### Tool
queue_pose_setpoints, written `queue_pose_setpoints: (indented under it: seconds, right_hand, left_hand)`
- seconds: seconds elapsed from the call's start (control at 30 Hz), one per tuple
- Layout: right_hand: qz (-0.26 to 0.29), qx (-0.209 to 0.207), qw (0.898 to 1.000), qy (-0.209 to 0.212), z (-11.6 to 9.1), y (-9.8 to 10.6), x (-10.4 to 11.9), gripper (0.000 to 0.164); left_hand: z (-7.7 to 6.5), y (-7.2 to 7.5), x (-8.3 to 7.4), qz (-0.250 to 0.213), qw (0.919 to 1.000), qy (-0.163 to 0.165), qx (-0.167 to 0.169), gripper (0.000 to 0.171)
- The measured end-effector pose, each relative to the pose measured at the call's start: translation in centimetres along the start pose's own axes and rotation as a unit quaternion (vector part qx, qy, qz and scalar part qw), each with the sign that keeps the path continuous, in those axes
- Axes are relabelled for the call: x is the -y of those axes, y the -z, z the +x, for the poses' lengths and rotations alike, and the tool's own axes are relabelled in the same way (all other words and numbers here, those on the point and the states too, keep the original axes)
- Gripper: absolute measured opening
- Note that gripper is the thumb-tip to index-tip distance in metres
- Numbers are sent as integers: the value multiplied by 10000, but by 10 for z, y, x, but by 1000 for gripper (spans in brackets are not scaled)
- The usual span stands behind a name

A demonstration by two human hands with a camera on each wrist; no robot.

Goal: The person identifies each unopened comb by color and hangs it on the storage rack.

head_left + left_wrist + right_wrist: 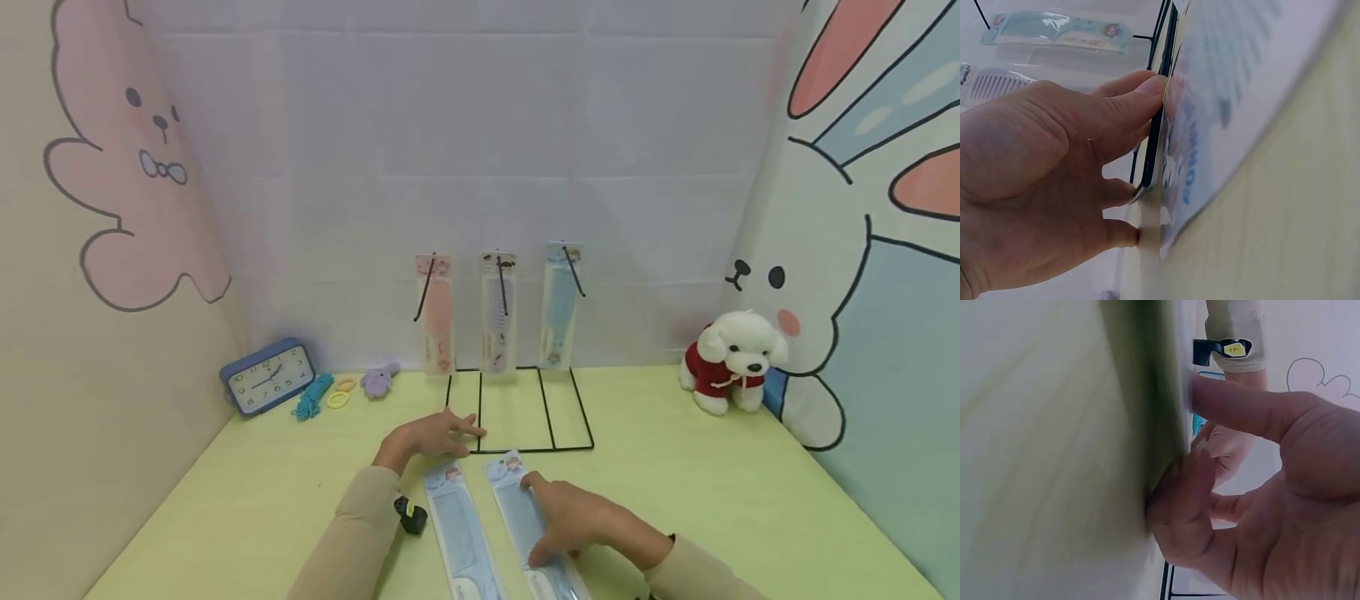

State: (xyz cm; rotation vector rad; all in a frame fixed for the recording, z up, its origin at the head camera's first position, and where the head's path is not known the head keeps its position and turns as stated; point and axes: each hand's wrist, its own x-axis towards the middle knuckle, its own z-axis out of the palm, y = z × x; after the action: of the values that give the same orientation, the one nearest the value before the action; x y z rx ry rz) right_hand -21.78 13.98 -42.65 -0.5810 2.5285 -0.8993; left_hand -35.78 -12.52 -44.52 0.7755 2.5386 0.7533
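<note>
Two light-blue combs in clear packs lie side by side at the front of the table. My right hand grips the right packaged comb across its width, with the thumb on one side and curled fingers at the edge, as the right wrist view shows. To its left lies the other packaged comb, untouched by the right hand. My left hand reaches over the left front of the black wire rack base. Its fingers are spread, fingertips down at the wire and tabletop.
Pink, purple and blue packaged combs hang on hooks at the back. A blue clock, blue cord, yellow ring and purple toy sit back left. A plush dog sits back right.
</note>
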Motion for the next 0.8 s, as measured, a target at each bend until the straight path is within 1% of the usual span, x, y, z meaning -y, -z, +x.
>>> queue_pose_setpoints:
  seconds: [0.07,0.17,0.27,0.4,0.5,0.6,0.7,0.8]
  right_hand:
    - [371,137,9992,4,1,2,-2,74]
    - [916,273,9954,6,2,7,-7,59]
    - [1350,348,9902,62,4,13,-12,50]
    - [1833,346,9821,250,6,22,-16,47]
    - [2221,284,9738,402,6,32,-18,47]
    - [2397,182,9688,608,6,41,-18,45]
    - [2596,-31,9624,804,4,50,-15,48]
    - [2744,-485,9550,1015,0,60,-11,54]
  left_hand:
    - [-1,0,0,37,10000,30,-16,43]
    - [-1,1,-1,60,10000,43,-11,43]
    - [0,1,-1,66,10000,30,19,44]
    - [1,1,0,100,9999,-14,57,44]
    - [2,1,1,101,9999,-47,62,44]
    - [3,1,3,123,9999,-45,55,44]
    - [2,1,4,120,9999,-26,55,44]
    - [1,1,5,96,9999,-32,54,44]
